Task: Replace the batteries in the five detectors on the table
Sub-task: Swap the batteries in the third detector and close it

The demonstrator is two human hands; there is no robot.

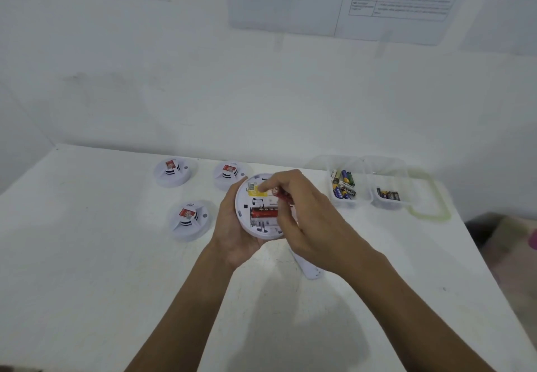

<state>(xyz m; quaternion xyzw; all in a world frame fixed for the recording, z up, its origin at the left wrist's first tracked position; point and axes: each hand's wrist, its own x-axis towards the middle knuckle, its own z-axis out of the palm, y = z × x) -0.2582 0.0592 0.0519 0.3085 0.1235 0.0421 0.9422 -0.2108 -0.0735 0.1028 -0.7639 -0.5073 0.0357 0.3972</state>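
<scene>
- Detector (261,208) is held underside-up just above the table (87,255), cradled in the left hand (232,235), whose fingers and thumb curl round its rim.
- Over the open battery bay, the right hand (308,220) pinches a red battery (283,195) between thumb and fingertips. It is clear of the bay, at its upper right.
- A second red battery (263,213) lies seated in the bay.
- The left tub (344,203) and right tub (386,204) show blue, green and black cells but no red. So the red ones are probably the old pair coming out, though that is a guess.
- Grip the rim firmly and hold the bay level, so the seated cell cannot tip out.
- Lift each cell by one end rather than dragging it sideways. The contacts are too small to make out.
- Drop spent cells well apart from fresh ones. Which tub serves which purpose cannot be told.
- Check polarity before pressing new cells in, since the bay's markings are too blurred to read.
- Three more detectors (189,220) sit dome-up to the left, and a fifth is not visible.
- A white cover (309,271) lies on the table under the right forearm, likely this unit's back. Leave it within reach.
</scene>
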